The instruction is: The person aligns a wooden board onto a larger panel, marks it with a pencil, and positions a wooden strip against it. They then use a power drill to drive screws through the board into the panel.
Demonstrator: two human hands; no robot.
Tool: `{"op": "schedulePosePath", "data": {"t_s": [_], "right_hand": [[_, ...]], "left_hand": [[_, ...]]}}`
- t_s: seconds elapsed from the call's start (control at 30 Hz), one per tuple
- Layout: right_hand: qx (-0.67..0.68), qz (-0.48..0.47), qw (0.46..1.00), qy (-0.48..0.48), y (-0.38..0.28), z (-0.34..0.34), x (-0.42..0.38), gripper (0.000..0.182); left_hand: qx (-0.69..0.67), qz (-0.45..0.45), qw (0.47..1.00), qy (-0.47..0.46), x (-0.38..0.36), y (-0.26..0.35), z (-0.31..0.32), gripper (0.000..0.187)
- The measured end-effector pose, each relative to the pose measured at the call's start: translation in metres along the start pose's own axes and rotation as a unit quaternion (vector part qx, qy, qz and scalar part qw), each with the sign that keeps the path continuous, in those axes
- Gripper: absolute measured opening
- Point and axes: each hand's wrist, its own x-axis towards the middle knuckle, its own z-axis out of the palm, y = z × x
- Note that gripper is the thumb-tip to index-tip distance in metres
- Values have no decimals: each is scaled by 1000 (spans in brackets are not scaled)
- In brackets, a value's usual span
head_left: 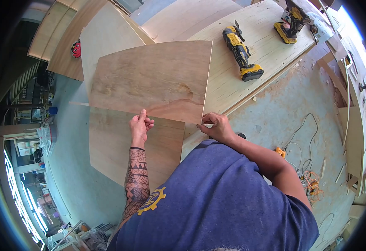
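Observation:
A thin brown plywood panel (149, 79) with a curved far edge lies over other boards. My left hand (141, 124) pinches the panel's near edge around its middle, thumb on top and the other fingers curled. At the panel's near right corner, my right hand (218, 126) is closed with its fingertips against the corner. Beneath and nearer to me is a second plywood panel (137, 146), partly covered by the first. The upper panel overlaps a pale plywood sheet (270, 50) on its right.
A yellow and black oscillating tool (239, 52) and a cordless drill (291, 23) lie on the pale sheet. Cables (306, 154) and an orange cord (314, 186) are on the dusty floor at right. More boards (66, 46) stand at the far left.

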Motion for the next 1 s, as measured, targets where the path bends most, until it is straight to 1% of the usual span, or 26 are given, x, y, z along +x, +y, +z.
{"op": "schedulePosePath", "data": {"t_s": [0.4,0.53,0.6,0.67,0.73,0.8,0.83,0.87,0.93,1.0], "right_hand": [[-20,-28,999,14,2,3,1,18],[-37,-42,998,14,1,0,0,20],[-51,-66,996,19,4,1,0,21],[-57,-56,997,18,3,1,0,21],[-67,-46,997,17,5,-1,0,21],[-64,-72,995,9,8,0,0,21],[-74,-69,995,16,7,-2,1,21],[-56,-58,997,-2,7,-3,3,21],[-13,-23,999,-46,8,-7,3,23],[-12,-16,999,-49,6,-11,2,24]], "left_hand": [[0,-3,1000,9,-1,-1,1,33],[-28,-12,1000,6,0,-5,0,30],[-24,-4,1000,-5,-1,-8,-2,30],[-21,2,1000,-23,-7,-8,0,29],[44,-26,997,-52,-20,-1,7,30],[35,-41,995,-81,-32,3,18,30],[30,-56,994,-94,-34,2,22,30],[27,-41,995,-85,-32,-4,22,29],[18,-44,995,-92,-30,-2,26,28],[8,-53,996,-78,-33,-4,22,27]]}}
